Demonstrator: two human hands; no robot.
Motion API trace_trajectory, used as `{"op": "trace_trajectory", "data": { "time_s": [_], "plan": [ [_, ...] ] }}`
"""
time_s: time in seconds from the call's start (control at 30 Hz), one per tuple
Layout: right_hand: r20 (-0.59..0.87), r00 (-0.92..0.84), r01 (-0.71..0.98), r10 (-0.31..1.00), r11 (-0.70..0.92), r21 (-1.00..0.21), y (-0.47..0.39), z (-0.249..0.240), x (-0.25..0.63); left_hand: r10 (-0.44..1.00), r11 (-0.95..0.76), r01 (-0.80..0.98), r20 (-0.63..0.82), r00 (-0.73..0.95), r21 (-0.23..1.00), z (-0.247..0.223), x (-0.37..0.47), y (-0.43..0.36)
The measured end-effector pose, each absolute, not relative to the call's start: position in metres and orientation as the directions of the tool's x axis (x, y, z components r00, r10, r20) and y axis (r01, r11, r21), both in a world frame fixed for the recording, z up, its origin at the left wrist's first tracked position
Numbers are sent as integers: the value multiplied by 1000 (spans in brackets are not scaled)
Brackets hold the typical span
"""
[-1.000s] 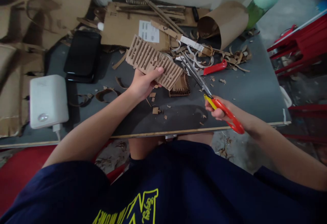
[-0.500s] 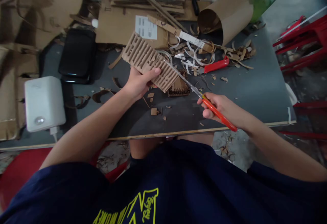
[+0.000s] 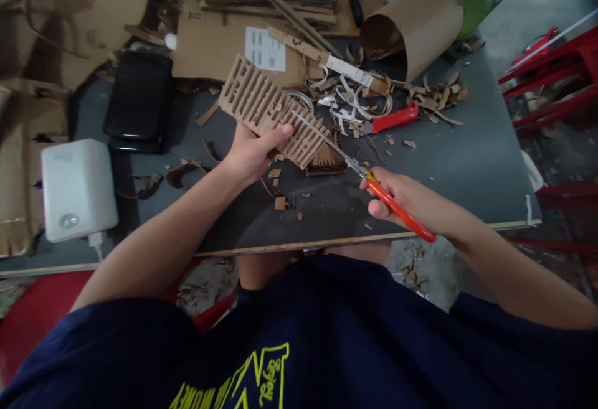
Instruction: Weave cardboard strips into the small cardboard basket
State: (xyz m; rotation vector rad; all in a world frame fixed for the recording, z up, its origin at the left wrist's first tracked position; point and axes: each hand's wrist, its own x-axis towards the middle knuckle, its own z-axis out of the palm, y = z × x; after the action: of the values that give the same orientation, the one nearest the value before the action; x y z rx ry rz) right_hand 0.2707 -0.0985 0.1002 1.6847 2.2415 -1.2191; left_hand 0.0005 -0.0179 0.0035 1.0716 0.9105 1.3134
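Note:
My left hand (image 3: 255,150) grips a ridged piece of corrugated cardboard (image 3: 255,98) from below, its thumb lying on the ridged face. In my right hand (image 3: 392,194) is a pair of scissors (image 3: 397,208) with red handles, my fingers closed around them. The thin blades slant up to the left, and their tip lies over the right part of the ridged cardboard. Whether the blades are parted is hard to make out. Beneath the blades, a small box-like cardboard piece (image 3: 324,166) sits on the dark table, partly hidden by the ridged cardboard.
A red-handled cutter (image 3: 396,117) lies among paper and cardboard scraps (image 3: 346,101). Behind are a flat cardboard box (image 3: 210,42) and a rolled cardboard tube (image 3: 432,29). On the left stand a black case (image 3: 139,98) and a white device (image 3: 79,191) with a cable.
The scissors have shifted slightly left, their tip now further over the ridged cardboard. My left hand keeps its hold, almost unmoved.

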Motion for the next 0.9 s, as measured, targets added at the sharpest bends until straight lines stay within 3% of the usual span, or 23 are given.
{"op": "trace_trajectory", "data": {
  "time_s": [0.3, 0.9],
  "plan": [
    [-504, -394, 832, 769, 65, -551, -98, 105, 272, 990, 22, -328, 26, 140, 944, 0, 0, -22],
    [-483, -367, 804, 795, 11, -594, -98, 100, 271, 990, 1, -330, 45, 131, 944, 1, 3, -21]
  ]
}}
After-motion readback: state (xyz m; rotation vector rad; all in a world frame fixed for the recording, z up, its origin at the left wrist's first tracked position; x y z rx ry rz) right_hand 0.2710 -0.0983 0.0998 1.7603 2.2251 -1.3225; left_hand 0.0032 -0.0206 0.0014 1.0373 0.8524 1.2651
